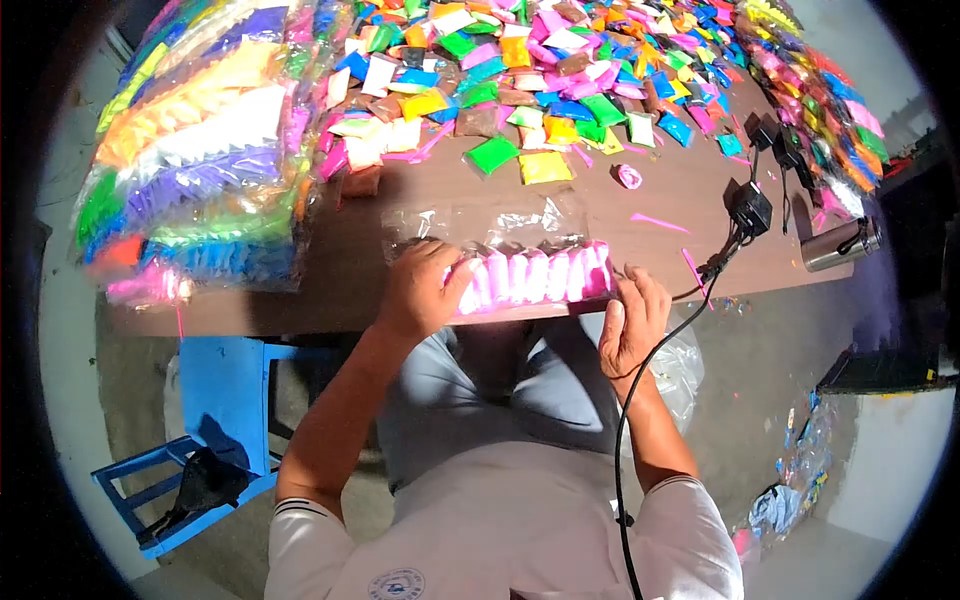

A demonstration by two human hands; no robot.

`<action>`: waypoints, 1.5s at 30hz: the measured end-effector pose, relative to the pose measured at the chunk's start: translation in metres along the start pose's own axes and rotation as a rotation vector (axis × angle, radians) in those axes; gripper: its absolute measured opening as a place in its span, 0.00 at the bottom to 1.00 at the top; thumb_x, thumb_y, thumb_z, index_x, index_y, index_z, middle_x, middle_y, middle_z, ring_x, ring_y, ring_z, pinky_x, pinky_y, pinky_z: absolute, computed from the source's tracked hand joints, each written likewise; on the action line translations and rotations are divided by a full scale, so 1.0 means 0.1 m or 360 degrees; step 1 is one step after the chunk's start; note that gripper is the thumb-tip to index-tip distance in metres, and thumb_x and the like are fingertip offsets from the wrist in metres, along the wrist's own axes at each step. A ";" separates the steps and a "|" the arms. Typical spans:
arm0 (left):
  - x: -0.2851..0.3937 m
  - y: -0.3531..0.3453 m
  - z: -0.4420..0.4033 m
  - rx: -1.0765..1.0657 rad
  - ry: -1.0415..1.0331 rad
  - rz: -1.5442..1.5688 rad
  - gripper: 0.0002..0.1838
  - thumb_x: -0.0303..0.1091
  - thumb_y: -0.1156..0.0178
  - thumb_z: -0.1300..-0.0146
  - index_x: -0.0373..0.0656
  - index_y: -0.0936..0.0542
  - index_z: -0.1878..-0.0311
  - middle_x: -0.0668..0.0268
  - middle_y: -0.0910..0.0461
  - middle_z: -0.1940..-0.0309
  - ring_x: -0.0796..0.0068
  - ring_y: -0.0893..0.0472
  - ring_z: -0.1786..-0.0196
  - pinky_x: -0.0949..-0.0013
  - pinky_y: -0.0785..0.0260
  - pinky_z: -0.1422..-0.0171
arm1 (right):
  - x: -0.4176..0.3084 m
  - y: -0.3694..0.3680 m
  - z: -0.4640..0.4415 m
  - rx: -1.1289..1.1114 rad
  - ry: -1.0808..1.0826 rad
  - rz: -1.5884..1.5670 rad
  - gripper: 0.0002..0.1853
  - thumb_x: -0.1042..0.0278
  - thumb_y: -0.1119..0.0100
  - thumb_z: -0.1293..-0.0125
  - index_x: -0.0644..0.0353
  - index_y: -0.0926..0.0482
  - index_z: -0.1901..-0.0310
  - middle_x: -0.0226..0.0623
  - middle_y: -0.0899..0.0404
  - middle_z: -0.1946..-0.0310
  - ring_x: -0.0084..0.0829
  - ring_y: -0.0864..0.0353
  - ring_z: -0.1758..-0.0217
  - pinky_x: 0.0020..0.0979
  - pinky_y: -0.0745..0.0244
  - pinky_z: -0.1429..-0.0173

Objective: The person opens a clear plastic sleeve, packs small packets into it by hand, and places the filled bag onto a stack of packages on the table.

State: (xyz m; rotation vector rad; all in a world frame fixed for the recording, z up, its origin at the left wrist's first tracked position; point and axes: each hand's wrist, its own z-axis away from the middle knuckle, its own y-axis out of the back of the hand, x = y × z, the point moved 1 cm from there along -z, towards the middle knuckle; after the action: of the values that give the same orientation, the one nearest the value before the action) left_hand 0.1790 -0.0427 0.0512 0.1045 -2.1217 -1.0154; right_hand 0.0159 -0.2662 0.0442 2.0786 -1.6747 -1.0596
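A row of several pink packets point(535, 278) stands side by side along the near edge of the table, at the front of a clear plastic bag point(480, 222). The bag's see-through film spreads out behind the row. My left hand point(422, 285) is closed on the left end of the bag, its thumb against the first packets. At the other end, my right hand point(637, 318) has curled fingers on the bag's right edge, with the thumb lower down. The undersides of the fingers are hidden.
Loose colourful packets point(560, 90) are heaped across the back of the brown table point(340, 290). Filled bags point(215, 170) are stacked at left, more point(820, 90) at right. A black cable point(660, 345) crosses near my right arm. A metal flask point(840, 245) and blue stool point(225, 400) are visible.
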 end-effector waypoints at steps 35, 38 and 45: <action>0.03 0.03 -0.05 0.0060 -0.0073 0.0039 0.11 0.31 0.43 0.37 0.37 0.27 0.75 0.52 0.27 0.77 0.47 0.27 0.70 0.52 0.35 0.64 | -0.07 -0.43 -0.51 -0.0419 0.0053 -0.0060 0.10 0.66 0.34 0.43 0.58 0.20 0.60 0.37 0.20 0.59 0.41 0.26 0.57 0.40 0.33 0.50; -0.02 0.03 -0.01 0.0024 -0.0055 0.0054 0.10 0.30 0.44 0.37 0.36 0.26 0.73 0.51 0.27 0.76 0.47 0.27 0.69 0.53 0.36 0.63 | -0.37 -0.21 -0.47 0.0103 0.0036 -0.0231 0.07 0.70 0.35 0.44 0.61 0.18 0.64 0.43 0.20 0.63 0.44 0.24 0.53 0.39 0.31 0.45; -0.05 -0.04 0.04 -0.0052 0.0111 0.0012 0.10 0.32 0.46 0.36 0.34 0.24 0.70 0.50 0.26 0.73 0.48 0.25 0.65 0.54 0.34 0.60 | -1.76 0.13 -0.40 -0.0972 -0.0794 -0.3858 0.14 0.62 0.46 0.32 0.68 0.22 0.64 0.46 0.23 0.65 0.36 0.24 0.62 0.35 0.29 0.58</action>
State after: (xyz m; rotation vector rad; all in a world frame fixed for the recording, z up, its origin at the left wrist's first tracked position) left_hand 0.1792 -0.0411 0.0440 0.1139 -2.0404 -1.0273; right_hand 0.0223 -0.1163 0.1449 2.3687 2.0206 -1.8475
